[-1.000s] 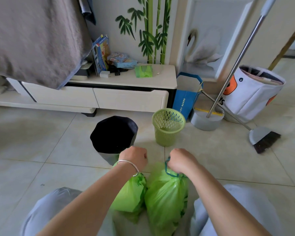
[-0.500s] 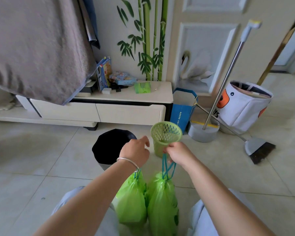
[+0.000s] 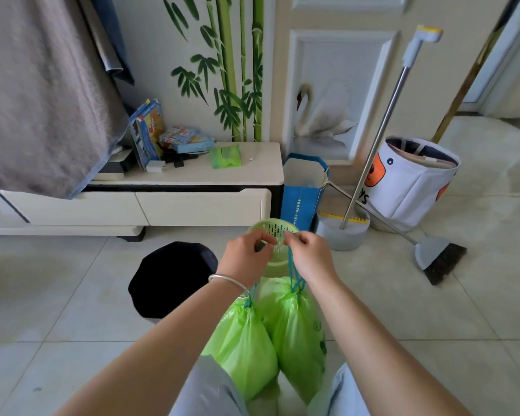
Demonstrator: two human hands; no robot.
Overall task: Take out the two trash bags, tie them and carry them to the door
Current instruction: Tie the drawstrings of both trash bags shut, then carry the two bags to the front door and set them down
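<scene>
Two full green trash bags hang side by side between my knees, the left bag (image 3: 242, 346) and the right bag (image 3: 297, 328), both cinched at the top by blue drawstrings (image 3: 293, 274). My left hand (image 3: 246, 256), with a silver bracelet on the wrist, pinches the strings of the left bag. My right hand (image 3: 311, 255) pinches the strings of the right bag. The two hands meet fingertip to fingertip over the green bin (image 3: 272, 232), which stands unlined behind them. The black-lined bin (image 3: 171, 277) stands to the left.
A low white cabinet (image 3: 192, 202) with boxes on top lines the wall ahead. A blue paper bag (image 3: 305, 190), a grey dustpan (image 3: 342, 232), a broom (image 3: 442, 259) and a white fabric basket (image 3: 412, 181) stand at the right. A doorway opens at the far right.
Both hands have risen and come together, lifting the two bags off the floor by their drawstrings. My head has tilted up, showing more of the wall.
</scene>
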